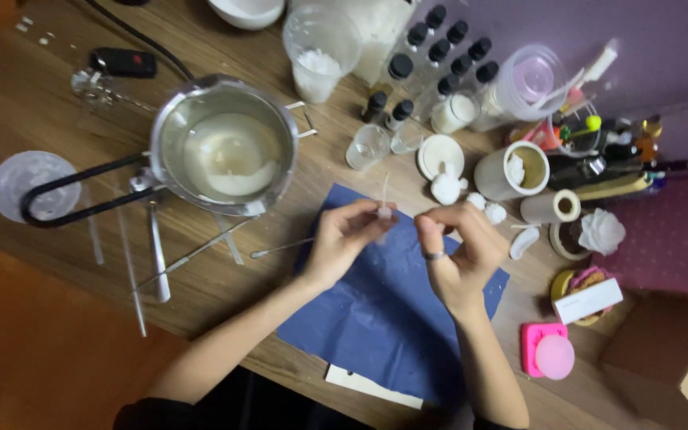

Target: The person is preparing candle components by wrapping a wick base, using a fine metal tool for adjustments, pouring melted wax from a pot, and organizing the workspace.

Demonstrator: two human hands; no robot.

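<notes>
My left hand (342, 241) pinches the small round base of a thin white candle wick (385, 193) that stands upright between the fingertips. My right hand (457, 251), a ring on one finger, hovers just right of the wick base with fingers curled and thumb and forefinger close together; whether it touches the wick is unclear. Both hands are above a dark blue paper sheet (384, 318) on the wooden table (33, 103). A steel melting pot (224, 146) with pale wax and a black loop handle sits to the left.
Behind the hands stand a clear cup with white flakes (320, 49), several dark-capped small bottles (431, 56), small glasses (368, 146), white wax shapes (446, 188) and jars. Metal sticks (157, 255) lie left. A pink mould (547, 350) sits right, a plastic lid (32, 183) far left.
</notes>
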